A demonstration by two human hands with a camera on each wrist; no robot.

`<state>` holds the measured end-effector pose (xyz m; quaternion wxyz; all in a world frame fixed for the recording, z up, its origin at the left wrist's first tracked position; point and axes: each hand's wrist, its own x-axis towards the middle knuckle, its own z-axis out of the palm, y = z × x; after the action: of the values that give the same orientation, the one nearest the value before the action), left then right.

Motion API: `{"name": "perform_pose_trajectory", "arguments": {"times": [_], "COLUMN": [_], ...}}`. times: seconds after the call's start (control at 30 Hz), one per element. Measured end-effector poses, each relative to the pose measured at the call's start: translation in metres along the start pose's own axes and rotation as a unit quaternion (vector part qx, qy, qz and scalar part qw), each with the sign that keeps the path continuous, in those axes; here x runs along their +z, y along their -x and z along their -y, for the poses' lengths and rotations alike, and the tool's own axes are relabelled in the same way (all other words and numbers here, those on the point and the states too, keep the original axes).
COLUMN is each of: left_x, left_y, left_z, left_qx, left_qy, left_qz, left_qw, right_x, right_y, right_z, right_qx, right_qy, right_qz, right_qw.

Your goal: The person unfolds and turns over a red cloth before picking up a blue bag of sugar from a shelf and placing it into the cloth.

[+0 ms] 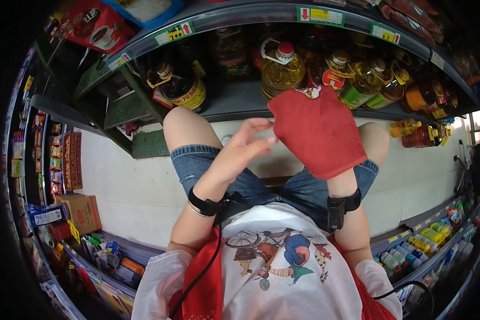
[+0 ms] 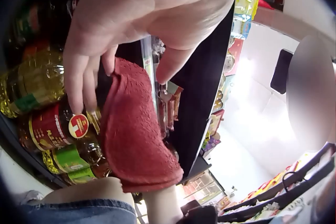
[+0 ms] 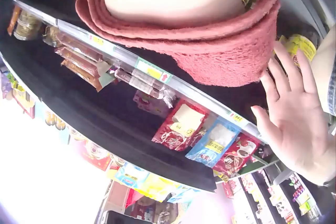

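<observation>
A red terry cloth mitt with a small white patterned patch covers my right hand, whose fingers are hidden inside it. My left hand is beside the mitt in the head view, fingers loosely extended. From the right wrist, the left palm faces the camera, with fingertips right at the mitt's edge. The left wrist view shows the left fingers reaching past the mitt's far end, with the thumb on its other side. Behind the mitt stands a clear bottle of yellow oil with a red cap.
More oil bottles line the low shelf, with a dark bottle at its left. Bagged goods sit on the shelf above. A green metal step frame stands left of my knees. Behind me are shelves with drink bottles and a cardboard box.
</observation>
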<state>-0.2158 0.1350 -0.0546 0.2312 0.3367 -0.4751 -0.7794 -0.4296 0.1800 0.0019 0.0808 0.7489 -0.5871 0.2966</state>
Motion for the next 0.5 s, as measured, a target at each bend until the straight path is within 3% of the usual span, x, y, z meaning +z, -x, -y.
{"name": "perform_pose_trajectory", "arguments": {"times": [0.03,0.07,0.2,0.37,0.4,0.47,0.5], "left_x": [-0.006,-0.011,-0.016,-0.015,-0.015,-0.016,-0.017], "left_y": [-0.002,-0.003,-0.001,-0.003,-0.003,-0.005,-0.007], "left_z": [0.0,-0.001,-0.018,-0.025,-0.024,-0.02,-0.016], "left_qx": [0.029,0.058,0.095,0.092,0.092,0.067,0.067], "left_qy": [-0.029,-0.058,-0.082,-0.081,-0.081,-0.078,-0.077], "left_qz": [-0.056,-0.111,-0.151,-0.086,-0.086,-0.089,-0.089], "left_qw": [0.998,0.99,0.981,0.989,0.989,0.991,0.991], "right_x": [-0.021,-0.03,-0.008,0.021,0.019,0.011,0.013], "right_y": [-0.023,-0.033,-0.009,0.025,0.022,0.013,0.017], "right_z": [0.012,0.018,0.012,0.005,0.009,0.018,0.016], "right_qx": [0.016,0.033,-0.02,-0.105,-0.105,-0.072,-0.072], "right_qy": [0.03,0.06,0.037,-0.001,-0.001,-0.031,-0.031], "right_qz": [0.172,0.339,0.282,0.181,0.181,0.297,0.297], "right_qw": [0.984,0.938,0.958,0.978,0.978,0.952,0.952]}}
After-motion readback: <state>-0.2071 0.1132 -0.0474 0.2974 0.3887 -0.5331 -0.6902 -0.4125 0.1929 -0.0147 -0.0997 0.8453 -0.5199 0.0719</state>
